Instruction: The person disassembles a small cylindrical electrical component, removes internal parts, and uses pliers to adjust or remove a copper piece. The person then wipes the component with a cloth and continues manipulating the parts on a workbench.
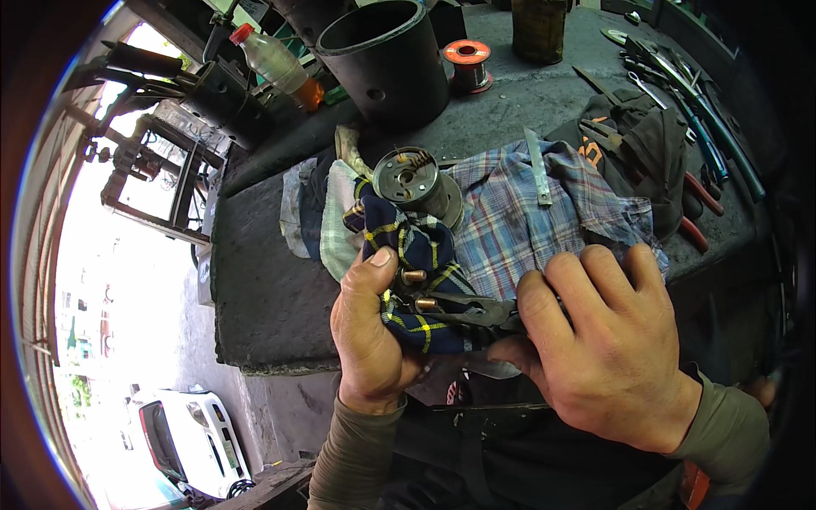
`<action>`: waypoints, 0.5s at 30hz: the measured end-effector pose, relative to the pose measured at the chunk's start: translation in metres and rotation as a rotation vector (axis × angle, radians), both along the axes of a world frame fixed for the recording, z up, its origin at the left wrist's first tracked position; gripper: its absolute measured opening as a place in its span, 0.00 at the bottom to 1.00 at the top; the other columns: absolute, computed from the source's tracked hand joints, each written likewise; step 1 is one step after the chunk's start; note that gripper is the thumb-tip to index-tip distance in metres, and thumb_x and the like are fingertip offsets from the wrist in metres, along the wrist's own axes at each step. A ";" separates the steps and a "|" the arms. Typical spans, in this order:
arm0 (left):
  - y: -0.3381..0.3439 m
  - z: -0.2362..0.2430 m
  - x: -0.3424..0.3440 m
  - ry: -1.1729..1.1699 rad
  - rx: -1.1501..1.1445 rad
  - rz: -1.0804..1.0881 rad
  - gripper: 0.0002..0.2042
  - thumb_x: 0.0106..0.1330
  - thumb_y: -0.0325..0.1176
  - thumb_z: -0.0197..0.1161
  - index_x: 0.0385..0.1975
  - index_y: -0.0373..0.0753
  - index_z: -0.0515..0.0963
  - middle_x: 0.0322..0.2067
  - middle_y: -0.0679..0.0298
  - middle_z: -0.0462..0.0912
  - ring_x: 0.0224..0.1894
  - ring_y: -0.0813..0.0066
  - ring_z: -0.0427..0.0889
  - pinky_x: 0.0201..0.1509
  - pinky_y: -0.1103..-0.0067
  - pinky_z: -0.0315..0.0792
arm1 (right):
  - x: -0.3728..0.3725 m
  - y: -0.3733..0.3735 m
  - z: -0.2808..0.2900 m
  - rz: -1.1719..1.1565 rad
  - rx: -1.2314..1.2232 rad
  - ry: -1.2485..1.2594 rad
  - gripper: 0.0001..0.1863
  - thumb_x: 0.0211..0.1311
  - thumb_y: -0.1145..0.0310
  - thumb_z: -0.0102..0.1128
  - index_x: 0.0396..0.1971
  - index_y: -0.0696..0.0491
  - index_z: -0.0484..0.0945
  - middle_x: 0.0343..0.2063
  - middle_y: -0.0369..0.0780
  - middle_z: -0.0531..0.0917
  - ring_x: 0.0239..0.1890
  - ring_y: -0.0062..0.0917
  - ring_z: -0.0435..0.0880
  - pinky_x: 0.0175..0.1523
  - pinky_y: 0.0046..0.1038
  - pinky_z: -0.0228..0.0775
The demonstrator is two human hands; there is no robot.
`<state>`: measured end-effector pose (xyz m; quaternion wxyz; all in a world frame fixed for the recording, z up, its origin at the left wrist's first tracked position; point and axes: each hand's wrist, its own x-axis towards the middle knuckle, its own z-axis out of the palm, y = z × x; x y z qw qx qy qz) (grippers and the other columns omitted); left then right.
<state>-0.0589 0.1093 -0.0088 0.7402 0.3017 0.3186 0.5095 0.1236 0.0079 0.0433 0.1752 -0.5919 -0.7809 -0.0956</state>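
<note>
My left hand (365,336) is wrapped round a dark blue and yellow plaid cloth (438,246), thumb on top. Two small copper-coloured cylinders stick out of the cloth's folds: one (414,276) near the thumb, the other (426,303) just below it. My right hand (603,348) grips a pair of dark pliers (483,313), whose handles are mostly hidden by the fingers. The pliers' jaws reach left to the lower cylinder; whether they clamp it I cannot tell. Just beyond the cloth stands a round metal part (412,183) with a slotted, drilled top and a coil spring.
A light blue plaid cloth (501,221) carries a metal strip (538,166). Right of it are red-handled tools (694,234) and a dark cloth (637,136). Behind stand a black cylinder (382,76), a wire spool (468,64) and a bottle (272,64). The bench edge (276,368) runs at left.
</note>
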 end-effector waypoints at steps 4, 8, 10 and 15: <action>0.001 -0.002 -0.002 0.003 0.015 -0.016 0.15 0.79 0.41 0.60 0.50 0.35 0.84 0.43 0.60 0.90 0.44 0.67 0.91 0.51 0.69 0.87 | 0.000 0.000 0.001 -0.003 -0.006 0.010 0.28 0.55 0.51 0.76 0.44 0.61 0.83 0.36 0.40 0.77 0.37 0.33 0.75 0.42 0.41 0.64; 0.000 -0.002 -0.003 0.021 0.020 -0.012 0.15 0.79 0.41 0.60 0.49 0.35 0.84 0.43 0.59 0.90 0.44 0.67 0.91 0.51 0.68 0.86 | 0.000 0.000 0.001 -0.003 -0.011 0.024 0.28 0.54 0.51 0.77 0.44 0.60 0.83 0.36 0.39 0.77 0.37 0.34 0.75 0.42 0.41 0.64; 0.001 -0.006 -0.006 0.012 0.013 -0.017 0.15 0.78 0.41 0.60 0.49 0.35 0.84 0.43 0.59 0.90 0.44 0.67 0.90 0.52 0.68 0.86 | -0.001 0.000 0.002 -0.008 -0.018 0.024 0.28 0.54 0.52 0.77 0.44 0.60 0.83 0.36 0.39 0.77 0.37 0.34 0.75 0.43 0.41 0.64; 0.001 -0.004 -0.003 0.007 0.004 -0.011 0.15 0.78 0.41 0.60 0.48 0.34 0.83 0.42 0.59 0.89 0.42 0.66 0.91 0.50 0.68 0.87 | -0.001 0.000 0.002 -0.020 -0.029 0.031 0.27 0.54 0.52 0.78 0.44 0.59 0.83 0.36 0.39 0.76 0.37 0.35 0.75 0.44 0.41 0.64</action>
